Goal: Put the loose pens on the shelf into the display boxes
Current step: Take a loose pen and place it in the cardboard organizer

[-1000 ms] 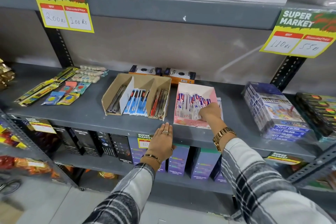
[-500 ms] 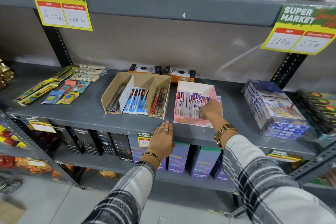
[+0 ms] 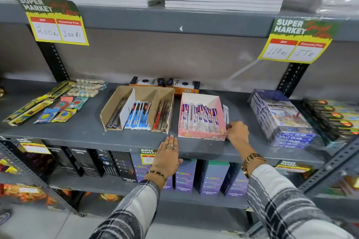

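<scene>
A pink display box [image 3: 202, 135] full of packaged pens stands on the grey shelf [image 3: 83, 132]. Left of it sits a brown cardboard display box [image 3: 112, 106] with three compartments of pens. A few loose packaged pens [image 3: 225, 111] lie on the shelf against the pink box's right side. My right hand [image 3: 237, 132] is at the pink box's front right corner, fingers curled at the near ends of those loose pens. My left hand [image 3: 168, 156] rests flat on the shelf's front edge, holding nothing.
Two orange and black boxes [image 3: 165, 83] stand behind the display boxes. Colour pencil packs [image 3: 281, 120] are stacked to the right, and flat packets [image 3: 58, 106] lie to the left. Price signs hang from the upper shelf. Boxed bottles fill the shelf below.
My right hand has come out of the pink box and moved right and forward to its front right corner. My left hand has stayed on the shelf edge.
</scene>
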